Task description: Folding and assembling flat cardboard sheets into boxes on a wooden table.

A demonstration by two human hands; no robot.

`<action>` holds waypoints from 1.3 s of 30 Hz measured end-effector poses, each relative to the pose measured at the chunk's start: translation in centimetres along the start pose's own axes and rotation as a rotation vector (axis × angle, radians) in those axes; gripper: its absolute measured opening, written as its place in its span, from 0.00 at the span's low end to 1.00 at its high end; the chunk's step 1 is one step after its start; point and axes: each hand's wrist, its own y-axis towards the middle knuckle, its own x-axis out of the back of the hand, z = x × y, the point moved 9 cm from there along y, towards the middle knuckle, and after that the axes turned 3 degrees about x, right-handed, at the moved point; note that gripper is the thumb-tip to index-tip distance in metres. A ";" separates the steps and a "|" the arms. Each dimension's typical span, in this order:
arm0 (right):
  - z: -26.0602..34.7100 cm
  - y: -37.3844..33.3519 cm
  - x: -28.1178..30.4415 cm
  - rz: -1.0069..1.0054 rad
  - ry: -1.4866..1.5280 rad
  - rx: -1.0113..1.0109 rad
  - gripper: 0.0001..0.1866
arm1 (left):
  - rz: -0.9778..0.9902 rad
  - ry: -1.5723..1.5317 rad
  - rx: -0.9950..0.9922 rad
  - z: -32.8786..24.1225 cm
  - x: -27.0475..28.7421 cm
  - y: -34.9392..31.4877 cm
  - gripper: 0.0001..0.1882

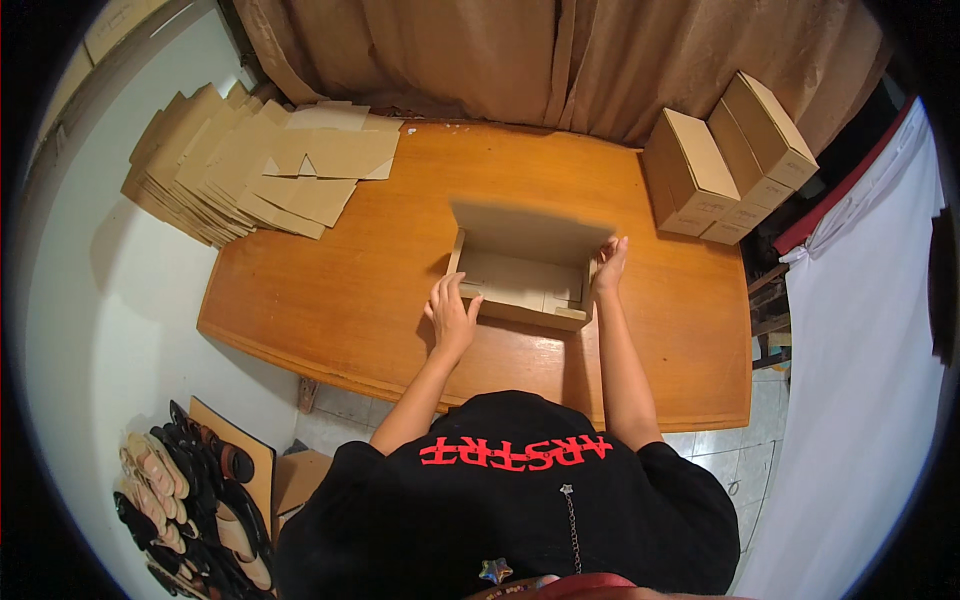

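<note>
An open cardboard box (540,316) rests on the wooden table in front of me, its long lid flap (530,232) raised along the far side. Inside, its brown floor is bare, with small folded tabs near the ends. My left hand (453,312) grips the near left corner, fingers over the left end and thumb at the front wall. At the right end, my right hand (611,268) is closed against the side wall, fingertips near the lid's right edge. Part of that right wall is hidden by the hand.
Flattened cardboard blanks (245,175) lie in a fanned stack at the table's far left. Several closed cardboard boxes (700,165) stand at the far right. A brown curtain (450,60) hangs behind the wooden table (330,290). Sandals and shoes (195,490) sit at lower left; white cloth (860,320) hangs right.
</note>
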 end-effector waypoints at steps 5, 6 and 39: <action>4.4 -5.0 -1.9 0.279 -0.133 0.250 0.23 | -0.104 -0.168 0.003 2.3 0.3 -0.3 0.34; 5.2 -6.1 -1.9 0.257 -0.256 0.269 0.21 | -0.120 -0.264 0.000 2.9 0.4 -0.3 0.36; 6.6 -14.7 -2.6 0.142 -1.248 0.629 0.29 | -0.088 -0.320 0.036 0.3 -1.9 1.3 0.19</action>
